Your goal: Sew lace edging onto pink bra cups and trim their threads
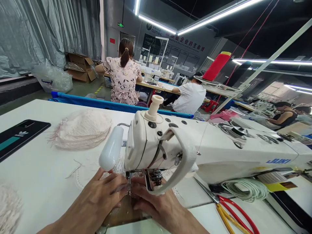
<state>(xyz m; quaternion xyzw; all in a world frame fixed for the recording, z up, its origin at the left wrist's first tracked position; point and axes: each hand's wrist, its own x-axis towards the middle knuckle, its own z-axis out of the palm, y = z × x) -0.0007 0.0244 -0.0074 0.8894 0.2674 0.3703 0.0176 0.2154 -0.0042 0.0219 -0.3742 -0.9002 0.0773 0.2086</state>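
A white sewing machine (pixel 165 143) stands before me, its head above both hands. White lace fabric (pixel 119 165) lies around the needle area, partly hidden behind the hands and the machine head. On the left side of the presser foot, my left hand (pixel 104 191) is closed, fingers bent and pressed together on the lace. My right hand (pixel 158 201) is close on the other side, its fingers closed on the lace edge and partly covered by the white curved guard (pixel 186 162). Both hands rest low near the machine bed.
A stack of lace pieces (pixel 83 130) and a black phone (pixel 23 135) lie on the white table to the left. More lace (pixel 9 208) sits at the left edge. Scissors (pixel 224 208) and coiled cord (pixel 246 188) lie right. Co-workers sit beyond, one in a floral top (pixel 123 78).
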